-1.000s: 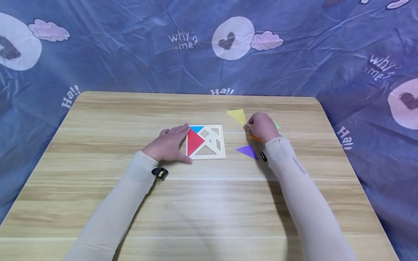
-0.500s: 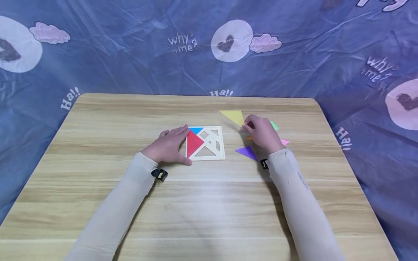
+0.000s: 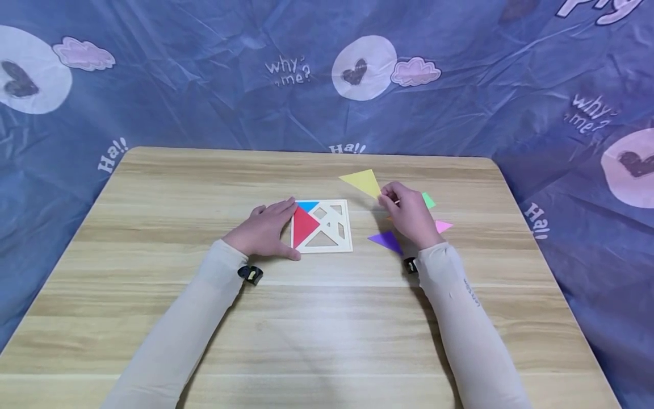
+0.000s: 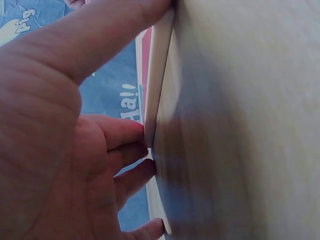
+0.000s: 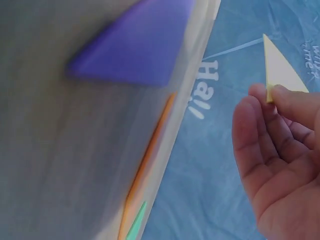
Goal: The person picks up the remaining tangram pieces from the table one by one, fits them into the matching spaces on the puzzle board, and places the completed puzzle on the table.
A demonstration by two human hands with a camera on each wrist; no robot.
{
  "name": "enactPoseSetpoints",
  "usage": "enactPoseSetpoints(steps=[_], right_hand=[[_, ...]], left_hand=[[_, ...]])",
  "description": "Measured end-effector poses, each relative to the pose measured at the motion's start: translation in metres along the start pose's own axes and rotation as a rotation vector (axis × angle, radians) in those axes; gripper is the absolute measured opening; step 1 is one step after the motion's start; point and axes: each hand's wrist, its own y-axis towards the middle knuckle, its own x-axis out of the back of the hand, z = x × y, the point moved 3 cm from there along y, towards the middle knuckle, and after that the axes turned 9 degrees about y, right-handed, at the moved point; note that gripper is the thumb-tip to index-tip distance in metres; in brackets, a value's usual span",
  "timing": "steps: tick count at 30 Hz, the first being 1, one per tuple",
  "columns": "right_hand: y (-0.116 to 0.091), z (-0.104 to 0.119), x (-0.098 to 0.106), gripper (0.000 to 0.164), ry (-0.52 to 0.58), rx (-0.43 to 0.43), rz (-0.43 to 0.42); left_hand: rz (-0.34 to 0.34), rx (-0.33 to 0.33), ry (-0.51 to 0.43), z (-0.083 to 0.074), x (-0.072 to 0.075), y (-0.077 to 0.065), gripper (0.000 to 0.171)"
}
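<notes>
My right hand (image 3: 410,215) pinches a yellow tangram triangle (image 3: 363,182) by one corner, thumb against fingers. In the right wrist view the yellow triangle (image 5: 281,70) stands up off the table from the fingertips. My left hand (image 3: 263,230) rests at the left side of a white tangram tray (image 3: 349,233), thumb at the near corner and fingers spread toward the far corner. A large red triangle (image 3: 304,226) and a blue triangle (image 3: 307,206) lie in the tray; its other cut-outs show wood. The left wrist view shows fingertips touching the tray's edge (image 4: 159,75).
Right of the tray lie a purple triangle (image 3: 388,241), a pink piece (image 3: 443,226) and a green piece (image 3: 428,200). An orange piece (image 5: 150,150) is mostly hidden under the right hand in the head view. A blue printed cloth (image 3: 214,85) hangs behind the wooden table (image 3: 306,329).
The yellow triangle has shifted slightly left and turned in my right hand's pinch. That hand has drawn back a little, uncovering more of the green and pink pieces. The left hand keeps its place.
</notes>
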Motion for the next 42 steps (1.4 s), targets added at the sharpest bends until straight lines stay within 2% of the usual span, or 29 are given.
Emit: enactPoseSetpoints(steps=[6,14,27,33,36,42], right_hand=[[0.002,0.007,0.001,0.012,0.034,-0.046,-0.017],[0.002,0.005,-0.005,0.014,0.112,-0.168,0.082],[0.002,0.005,-0.012,0.014,0.08,-0.201,0.14],[-0.002,0.004,-0.011,0.016,0.079,-0.227,0.141],[-0.005,0.007,-0.009,0.017,0.059,-0.22,0.136],[-0.008,0.024,-0.006,0.016,-0.121,-0.076,0.114]], left_hand=[[0.0,0.0,0.007,0.0,0.002,-0.002,0.124],[0.005,0.001,-0.002,0.0,0.003,-0.005,0.124],[0.013,-0.003,-0.008,0.0,0.004,-0.005,0.125],[0.017,-0.001,-0.004,-0.001,0.001,-0.004,0.126],[0.022,-0.006,-0.001,-0.002,0.0,-0.003,0.126],[0.033,-0.009,0.01,-0.004,0.0,-0.001,0.126]])
